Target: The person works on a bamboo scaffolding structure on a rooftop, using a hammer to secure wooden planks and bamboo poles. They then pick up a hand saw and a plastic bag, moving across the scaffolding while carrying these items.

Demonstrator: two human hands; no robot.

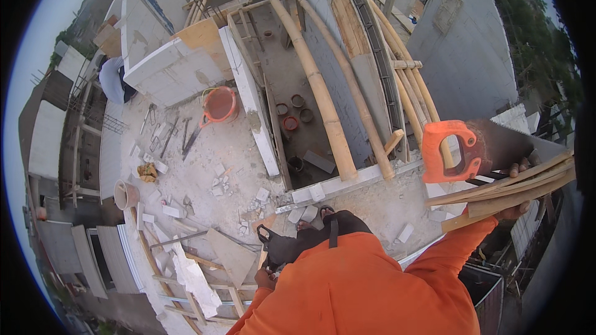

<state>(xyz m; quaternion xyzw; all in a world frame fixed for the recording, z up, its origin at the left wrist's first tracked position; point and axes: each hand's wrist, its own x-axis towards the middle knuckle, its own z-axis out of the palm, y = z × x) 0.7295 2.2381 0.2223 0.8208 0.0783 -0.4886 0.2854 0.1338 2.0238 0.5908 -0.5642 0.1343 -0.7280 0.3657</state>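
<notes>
Raised at the right, my right hand (pixel 514 211) is closed around a bundle of thin wooden boards (pixel 503 193) and a handsaw (pixel 452 152). The saw's orange handle points left, and its toothed blade lies above the boards. My left hand (pixel 266 279) is low beside my hip with its fingers curled, next to a black bag or cloth (pixel 267 236). A narrow pale piece shows by its fingers, too small to name. Both arms are in orange sleeves.
Long bamboo poles (pixel 323 93) span a deep opening holding several buckets. An orange bucket (pixel 221 104) stands by a white block wall (pixel 177 68). Rubble, tools and scrap boards (pixel 231 254) litter the floor. Another person (pixel 113 80) bends at the far left, near the drop.
</notes>
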